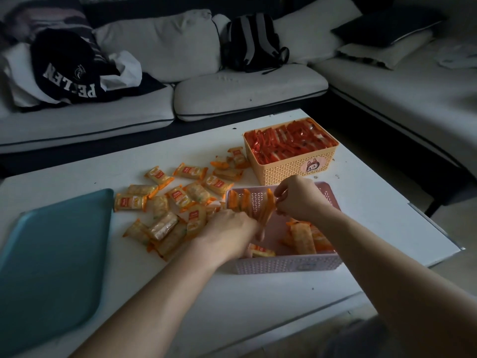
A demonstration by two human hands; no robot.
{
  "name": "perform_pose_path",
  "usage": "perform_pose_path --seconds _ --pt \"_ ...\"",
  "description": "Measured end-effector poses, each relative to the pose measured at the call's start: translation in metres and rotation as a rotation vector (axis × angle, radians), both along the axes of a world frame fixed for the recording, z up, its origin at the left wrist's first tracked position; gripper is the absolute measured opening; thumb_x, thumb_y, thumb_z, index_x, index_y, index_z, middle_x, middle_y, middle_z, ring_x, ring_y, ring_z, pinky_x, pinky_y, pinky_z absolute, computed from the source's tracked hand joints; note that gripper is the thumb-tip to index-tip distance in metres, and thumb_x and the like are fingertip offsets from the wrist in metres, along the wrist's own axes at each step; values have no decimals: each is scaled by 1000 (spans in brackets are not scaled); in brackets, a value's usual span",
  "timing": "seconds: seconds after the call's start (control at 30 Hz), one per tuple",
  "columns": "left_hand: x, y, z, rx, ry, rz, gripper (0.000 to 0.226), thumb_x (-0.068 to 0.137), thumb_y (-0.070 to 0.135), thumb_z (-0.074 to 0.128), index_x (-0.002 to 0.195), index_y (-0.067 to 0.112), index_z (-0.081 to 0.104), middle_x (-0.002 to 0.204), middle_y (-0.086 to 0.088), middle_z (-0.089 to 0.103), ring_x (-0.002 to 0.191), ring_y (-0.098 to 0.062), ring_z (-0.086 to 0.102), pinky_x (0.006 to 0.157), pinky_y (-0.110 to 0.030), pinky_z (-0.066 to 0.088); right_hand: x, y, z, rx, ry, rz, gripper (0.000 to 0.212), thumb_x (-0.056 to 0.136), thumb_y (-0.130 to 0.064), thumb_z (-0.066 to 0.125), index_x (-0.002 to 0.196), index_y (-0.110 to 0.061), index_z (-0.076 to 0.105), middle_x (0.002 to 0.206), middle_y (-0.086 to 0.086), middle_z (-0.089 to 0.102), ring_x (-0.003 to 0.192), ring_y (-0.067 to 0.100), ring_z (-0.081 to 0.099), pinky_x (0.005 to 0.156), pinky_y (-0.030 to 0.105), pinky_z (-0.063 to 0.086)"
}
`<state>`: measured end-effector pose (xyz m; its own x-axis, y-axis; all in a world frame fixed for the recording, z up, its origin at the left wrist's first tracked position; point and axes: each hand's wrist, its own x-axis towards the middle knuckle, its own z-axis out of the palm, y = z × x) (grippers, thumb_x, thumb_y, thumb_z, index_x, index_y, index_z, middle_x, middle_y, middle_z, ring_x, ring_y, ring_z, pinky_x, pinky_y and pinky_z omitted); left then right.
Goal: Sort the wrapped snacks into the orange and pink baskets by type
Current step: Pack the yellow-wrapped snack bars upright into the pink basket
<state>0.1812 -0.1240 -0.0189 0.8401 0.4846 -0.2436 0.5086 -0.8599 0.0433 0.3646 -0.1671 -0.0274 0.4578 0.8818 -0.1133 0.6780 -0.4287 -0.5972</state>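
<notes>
Your right hand (299, 197) is over the pink basket (284, 264); its grip pinches the top of the upright packets (268, 210) standing at the basket's far-left corner. Your left hand (232, 228) is against the same row from the left, fingers blurred, so I can't tell its grip. More flat packets (304, 239) lie in the pink basket. The orange basket (284, 174) just behind, near the tabletop's (258, 306) far right corner, is full of red snacks (289, 143). Loose cracker packets (165, 202) sit mid-tabletop.
</notes>
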Motion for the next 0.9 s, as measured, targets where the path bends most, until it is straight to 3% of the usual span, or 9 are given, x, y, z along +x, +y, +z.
perform_pose_path --seconds 0.1,0.27,0.37,0.47,0.57,0.67,0.77,0.9 --pt "6 -3 -5 22 89 -22 37 91 17 70 127 27 65 128 -3 69 122 -27 61 96 -34 46 -2 -7 5 -54 -2 20 35 80 -1 76 113 -9 69 86 7 72 74 19 73 59 28 62" --pt "7 -2 -4 -6 56 -8 39 89 15 70 127 27 65 133 -2 65 127 -25 55 104 -35 39 -11 -9 2 2 198 55 39 83 -12 75 119 -12 60 91 8 76 71 18 75 70 39 64" --pt "1 2 5 -91 -35 41 45 82 29 75 125 31 64 128 3 61 117 -22 58 100 -39 49 -12 -1 -5 26 317 12 39 81 -5 76 117 -10 60 94 8 76 79 22 75 77 46 63" --pt "-9 13 18 -171 -204 130 34 80 31 75 113 33 64 112 6 57 97 -12 60 83 -34 53 -14 4 -4 25 542 -46 27 91 1 59 117 -5 61 96 11 76 77 25 73 73 44 63" --pt "-16 29 34 -194 -393 192 38 80 31 81 114 33 66 106 12 55 98 -10 55 85 -31 46 -11 3 4 -3 734 -116 28 98 -8 46 117 -1 65 89 8 71 70 22 66 65 36 57" --pt "-4 38 41 -169 -468 190 38 80 24 78 115 34 67 108 14 51 102 -11 54 89 -33 46 -1 -1 9 -40 959 -195 43 102 -32 38 108 -5 71 77 7 73 74 26 66 82 42 52" --pt "23 33 32 -128 -425 107 42 79 19 76 119 27 67 113 8 53 105 -14 54 90 -34 46 7 1 6 -43 954 -188 54 103 -43 32 98 -10 74 82 9 72 78 26 64 81 38 48" --pt "56 28 12 -8 -314 18 35 82 23 73 115 20 65 113 1 57 109 -23 51 90 -33 46 6 3 1 -29 797 -211 38 101 -37 38 91 -11 63 90 12 64 83 28 61 79 38 50"
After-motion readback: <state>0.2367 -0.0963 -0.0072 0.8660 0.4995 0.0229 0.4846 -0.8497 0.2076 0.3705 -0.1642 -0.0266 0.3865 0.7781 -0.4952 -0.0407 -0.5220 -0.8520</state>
